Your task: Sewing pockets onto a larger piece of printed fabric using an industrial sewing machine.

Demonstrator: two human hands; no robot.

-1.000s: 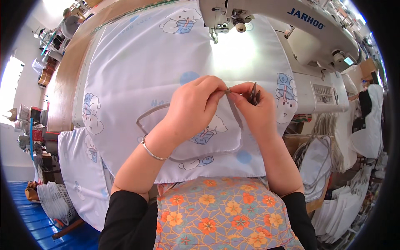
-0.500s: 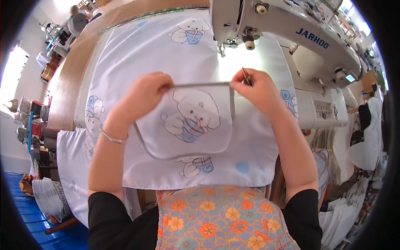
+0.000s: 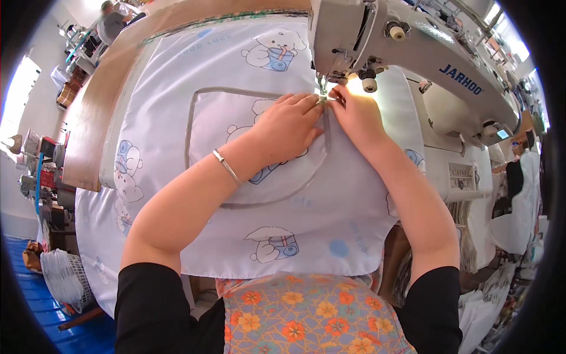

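"L hand (image 3: 289, 127) laid flat on the panel (image 3: 206, 130), fingers stretched, thumb apart. R hand?"

"R hand (image 3: 356, 118) has fingertips bunched by the sewing machine's (image 3: 407, 47) foot (image 3: 323, 88); can't tell if they're pinching the edging (image 3: 190, 130)."

"Panel's where, & what's it like?"

"On the big sheet (image 3: 153, 100), top R corner at the foot. Thin whitish cloth, straightish top, rounded bottom, narrow grey edging, cartoon print (image 3: 265, 173)."

"Sheet?"

"Smooth, slightly shiny white fabric, w/ soft creases & similar prints. Brown tabletop (image 3: 97, 147) just L of it."

"Containers?"

"White lattice basket (image 3: 81, 277), lower L by the blue floor (image 3: 88, 336), w/ whitish layered stuff (image 3: 56, 274) inside; too small to ID."
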